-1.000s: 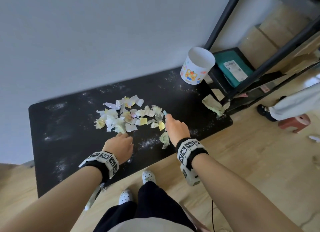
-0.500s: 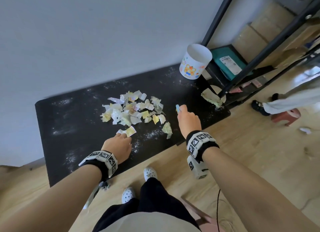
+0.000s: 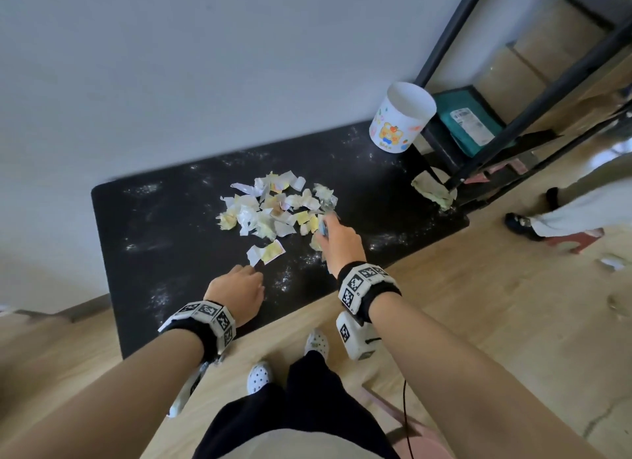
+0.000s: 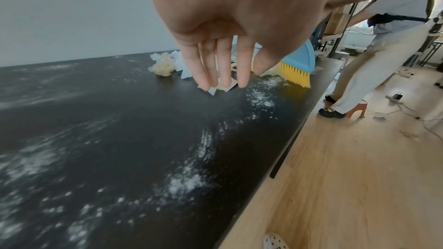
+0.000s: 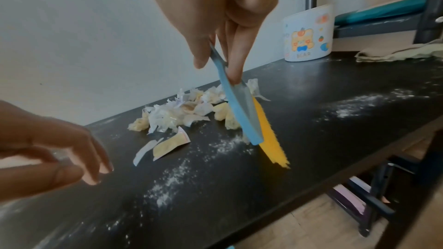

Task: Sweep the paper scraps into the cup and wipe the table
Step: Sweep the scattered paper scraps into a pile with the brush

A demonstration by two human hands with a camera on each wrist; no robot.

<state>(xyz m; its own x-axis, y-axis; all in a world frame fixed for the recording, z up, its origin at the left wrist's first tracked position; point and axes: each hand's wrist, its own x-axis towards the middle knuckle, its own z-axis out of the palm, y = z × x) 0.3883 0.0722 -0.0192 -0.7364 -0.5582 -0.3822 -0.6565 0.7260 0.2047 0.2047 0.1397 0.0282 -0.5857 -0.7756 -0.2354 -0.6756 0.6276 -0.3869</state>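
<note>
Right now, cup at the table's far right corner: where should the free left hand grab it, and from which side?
Probably wrap the side wall of the cup from the pile side, fingers round its plain cylinder. It stands upright, open mouth up, no handle showing. The left hand is free; the cloth lies apart toward the front edge.

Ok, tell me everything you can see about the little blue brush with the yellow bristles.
The small blue brush with yellow bristles has a flat, fan-shaped plastic-looking head that narrows to a thin handle. The right hand pinches that handle between thumb and fingers, holding the brush tilted, bristles down. The bristle tips appear to reach the black table at the right edge of the pile of paper scraps, beside a powder streak.
</note>
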